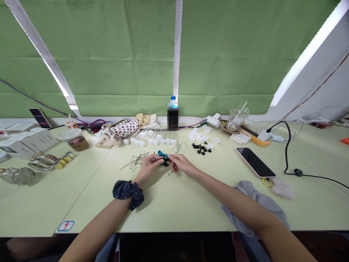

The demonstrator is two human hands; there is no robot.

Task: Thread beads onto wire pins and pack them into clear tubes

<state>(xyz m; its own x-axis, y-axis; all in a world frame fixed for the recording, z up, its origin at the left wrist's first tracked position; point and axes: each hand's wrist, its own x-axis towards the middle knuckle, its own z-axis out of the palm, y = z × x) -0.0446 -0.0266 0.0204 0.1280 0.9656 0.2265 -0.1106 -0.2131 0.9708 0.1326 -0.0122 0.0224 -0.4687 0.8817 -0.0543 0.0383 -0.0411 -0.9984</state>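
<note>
My left hand [149, 166], with a dark scrunchie [127, 191] on its wrist, is closed in a pinch on a small dark part [165, 160]. From the other side my right hand [182, 163] is closed, its fingertips meeting at the right end of that part; whether they hold anything else is too small to tell. Small blue parts [163, 153] lie just beyond the fingertips. To the left of my left hand is a loose pile of thin metal rods [136, 162]. Bent metal pins [179, 147] lie behind my right hand, and black knob-like pieces [202, 148] lie farther right.
White caps [159, 137] and clear tubes lie at the back. Behind them stands a bottle [173, 114]. A phone [255, 162], black cable [287, 145] and grey cloth [256, 203] are on the right. At left are a drink cup [75, 138], white boxes [24, 142] and glass bottles [19, 175].
</note>
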